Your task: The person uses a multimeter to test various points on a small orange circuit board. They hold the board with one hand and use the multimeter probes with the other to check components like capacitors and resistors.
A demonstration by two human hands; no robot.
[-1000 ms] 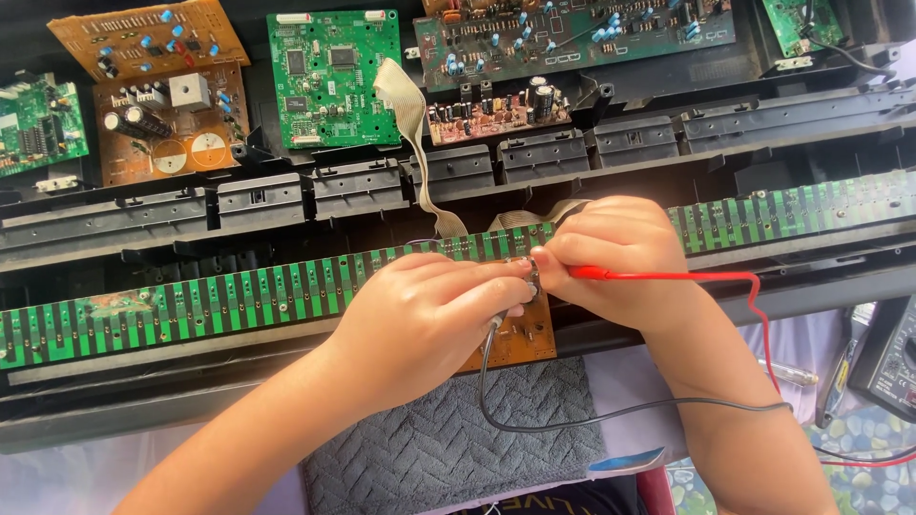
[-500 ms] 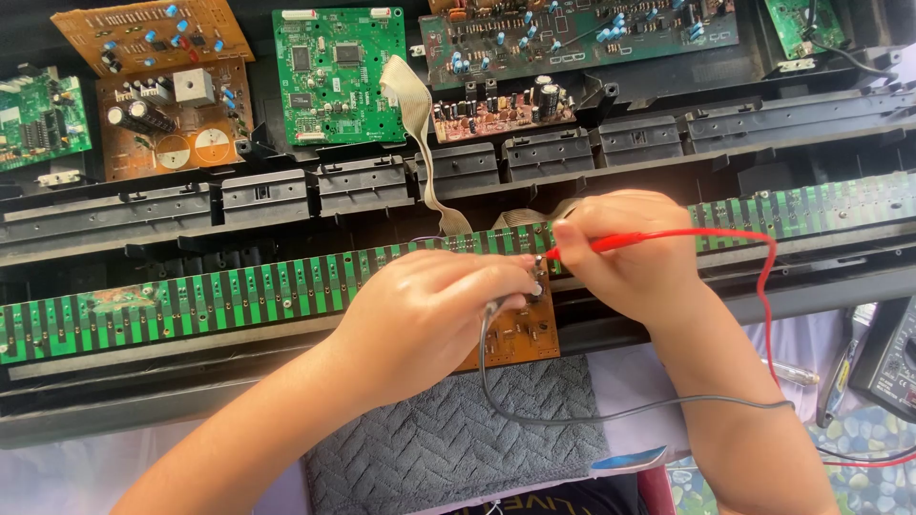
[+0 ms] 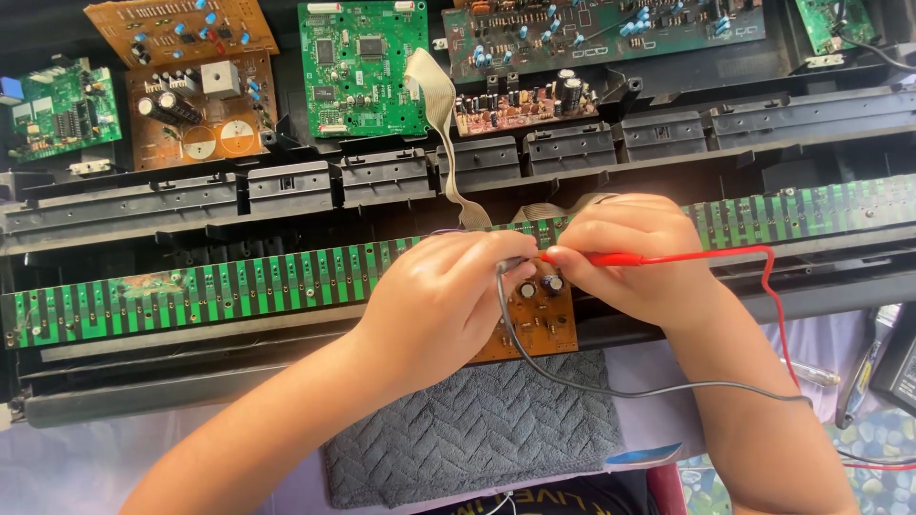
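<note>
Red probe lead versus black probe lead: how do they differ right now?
The red probe lead sits in the right hand, lying level, pointing left; the thin black probe lead runs from the left hand, drooping over the grey towel. Both meet at the small brown circuit board.

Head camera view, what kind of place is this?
Probably an electronics repair bench: an opened keyboard-like case with a long green contact strip, loose circuit boards laid out, and the right hand holding a red test probe.
</note>
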